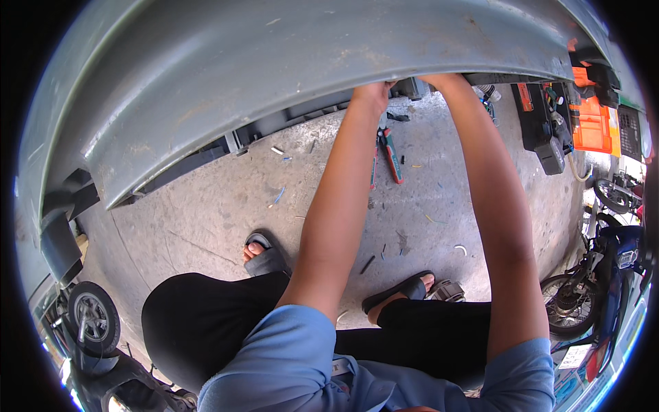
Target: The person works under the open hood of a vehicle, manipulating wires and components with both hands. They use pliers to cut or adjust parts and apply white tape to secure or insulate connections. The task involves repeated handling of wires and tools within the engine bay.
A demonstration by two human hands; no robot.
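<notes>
Both arms stretch forward to the lower edge of a large grey body panel [274, 62], scuffed and dusty, apparently part of a vehicle. My left hand [373, 93] is at that edge, with its fingers out of sight behind it. To its right, my right hand [446, 79] reaches beneath the same edge; its fingers are hidden too. What either hand holds or touches there does not show. Between the forearms, a hand tool with red-and-green handles [391, 156], like pliers, lies on the concrete floor, partly covered by my left forearm.
Scraps of wire and trimmings litter the concrete floor [199, 226]. A black toolbox [532, 113] and an orange crate [592, 127] stand at the right. Motorbikes are parked at the right [583, 288] and the lower left [94, 319]. A metal part [446, 291] lies by my right sandal [405, 288].
</notes>
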